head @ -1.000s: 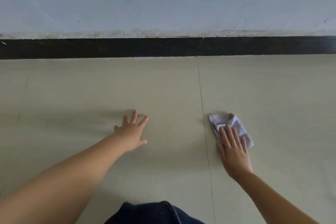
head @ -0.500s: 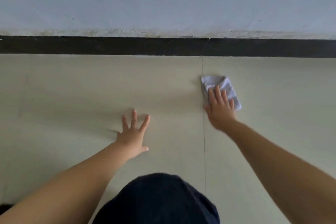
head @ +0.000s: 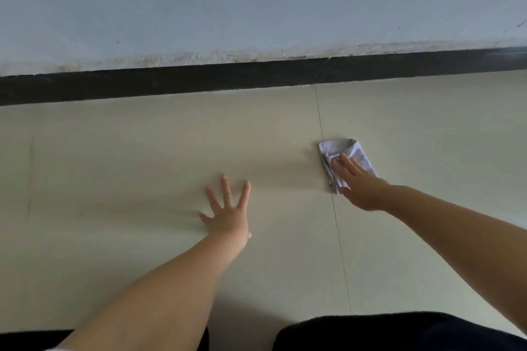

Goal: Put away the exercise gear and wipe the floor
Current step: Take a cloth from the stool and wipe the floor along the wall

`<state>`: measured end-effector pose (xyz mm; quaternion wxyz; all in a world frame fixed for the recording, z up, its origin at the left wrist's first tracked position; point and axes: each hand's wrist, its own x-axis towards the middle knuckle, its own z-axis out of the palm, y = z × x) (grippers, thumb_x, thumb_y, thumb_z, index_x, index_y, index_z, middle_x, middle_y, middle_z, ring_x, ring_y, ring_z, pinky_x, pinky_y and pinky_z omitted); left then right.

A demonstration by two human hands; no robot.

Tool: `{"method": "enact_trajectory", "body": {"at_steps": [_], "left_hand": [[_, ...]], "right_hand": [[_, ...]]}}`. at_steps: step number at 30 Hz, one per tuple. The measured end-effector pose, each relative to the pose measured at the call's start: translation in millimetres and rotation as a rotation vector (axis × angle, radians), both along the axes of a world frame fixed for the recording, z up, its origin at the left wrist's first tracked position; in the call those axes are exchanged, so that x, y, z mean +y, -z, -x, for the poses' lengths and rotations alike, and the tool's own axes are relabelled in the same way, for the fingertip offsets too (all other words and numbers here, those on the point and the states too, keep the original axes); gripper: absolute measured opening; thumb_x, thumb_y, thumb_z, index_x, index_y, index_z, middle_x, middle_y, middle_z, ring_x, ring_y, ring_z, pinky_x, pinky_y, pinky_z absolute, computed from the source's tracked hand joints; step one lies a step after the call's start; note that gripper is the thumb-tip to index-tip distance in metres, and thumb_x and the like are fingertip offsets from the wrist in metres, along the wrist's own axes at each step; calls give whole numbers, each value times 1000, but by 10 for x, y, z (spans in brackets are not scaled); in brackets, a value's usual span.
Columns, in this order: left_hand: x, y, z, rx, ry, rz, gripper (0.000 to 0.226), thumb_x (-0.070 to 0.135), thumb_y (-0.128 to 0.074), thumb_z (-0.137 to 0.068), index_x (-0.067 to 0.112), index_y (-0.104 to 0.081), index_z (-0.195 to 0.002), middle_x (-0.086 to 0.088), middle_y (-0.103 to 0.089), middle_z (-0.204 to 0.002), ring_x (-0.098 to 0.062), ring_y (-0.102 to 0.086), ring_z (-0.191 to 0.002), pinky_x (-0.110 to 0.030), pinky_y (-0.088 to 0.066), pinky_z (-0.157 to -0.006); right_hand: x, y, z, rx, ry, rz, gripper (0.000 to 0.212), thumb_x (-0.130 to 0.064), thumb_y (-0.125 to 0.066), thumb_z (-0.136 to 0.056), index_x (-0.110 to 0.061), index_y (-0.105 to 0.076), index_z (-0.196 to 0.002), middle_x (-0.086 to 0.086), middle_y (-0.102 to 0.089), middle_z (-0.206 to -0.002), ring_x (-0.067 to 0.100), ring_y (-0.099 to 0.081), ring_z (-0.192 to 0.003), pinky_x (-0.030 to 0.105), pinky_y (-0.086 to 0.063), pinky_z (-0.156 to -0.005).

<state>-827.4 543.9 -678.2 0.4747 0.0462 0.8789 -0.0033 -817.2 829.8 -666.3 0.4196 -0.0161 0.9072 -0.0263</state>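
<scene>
1. Nearest you, your dark trousers [head: 385, 332] fill the bottom edge of the view, with both bare forearms reaching out over them.
2. Your left hand [head: 228, 216] lies flat on the beige tiled floor [head: 128, 165], its grip wide, fingers spread and straight, holding nothing.
3. A thin tile joint [head: 333, 208] runs away from you between your two hands.
4. Your right hand [head: 360, 185] presses down with straight fingers on a folded pale grey cloth [head: 346, 155]; its grip is flat, not curled round it.
5. The cloth lies on the floor just right of the joint, its left edge touching the line, well short of the floor's far edge.
6. Farther off, a black skirting strip [head: 199, 80] borders the floor beneath a pale blue wall [head: 256, 0].
</scene>
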Motion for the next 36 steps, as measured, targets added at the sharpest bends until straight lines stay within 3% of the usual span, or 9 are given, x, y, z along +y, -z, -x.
{"method": "enact_trajectory", "body": {"at_steps": [4,9,12,15,18,22,28,32,36], "left_hand": [[5,146,-28,63,-9,-19,103,29,-65,-87,48,20,-143,-5,39,-150,-43,24,-140,-67,-17,-106],[-13,192,-64,62,-16,-68,98,15,-57,-92,48,21,-142,-4,41,-149,-44,27,-138,-69,-11,-105],[-144,125,21,48,56,-115,97,24,-60,-91,51,17,-142,-3,40,-149,-42,28,-139,-69,-10,-106],[-259,43,42,-7,123,-115,107,39,-70,-81,50,17,-143,-2,39,-150,-40,28,-140,-70,-11,-106],[-239,82,46,29,127,-82,112,43,-73,-77,49,17,-144,-3,38,-151,-40,26,-140,-70,-13,-105],[-199,75,59,40,128,-52,114,44,-75,-75,49,17,-143,-2,39,-150,-39,27,-140,-70,-15,-106],[-171,13,49,76,117,-11,111,39,-73,-78,46,15,-145,-2,39,-150,-39,25,-141,-68,-17,-106],[91,-51,-76,186,72,42,94,35,-61,-88,38,10,-149,-8,27,-156,-39,10,-145,-66,-13,-111],[870,10,-400,320,21,-101,93,42,-60,-87,38,10,-149,-7,26,-156,-35,15,-145,-66,-11,-109]], "right_hand": [[-5,-91,157,-169,61,-90,71,-24,-39,-101,-11,11,-150,10,19,-158,27,3,-148,40,-18,-116],[-478,-76,266,-287,259,-176,74,-24,-41,-98,-11,8,-151,11,17,-158,33,2,-147,44,-13,-117],[-723,-56,278,-288,284,-166,70,-17,-38,-99,-5,9,-149,15,12,-157,31,10,-146,43,-10,-119],[-856,-50,112,-315,273,-86,67,-16,-37,-98,-14,5,-150,8,17,-157,30,3,-147,48,-14,-118],[-860,-76,-31,-221,227,-88,64,-21,-35,-100,-25,3,-151,-2,21,-158,23,0,-148,54,-13,-115],[-828,-78,-168,-86,43,-138,63,-45,-18,-102,-20,13,-151,6,24,-157,31,21,-144,50,5,-117],[-599,79,-330,30,-33,79,68,-46,-20,-102,-13,15,-150,10,27,-155,28,21,-144,38,8,-117],[-415,166,-41,84,-94,131,66,-45,-19,-102,-16,15,-150,9,26,-156,27,23,-144,39,11,-117],[-307,247,515,179,-178,126,62,-46,-15,-101,-23,15,-150,9,23,-157,28,20,-145,43,7,-118]]}}
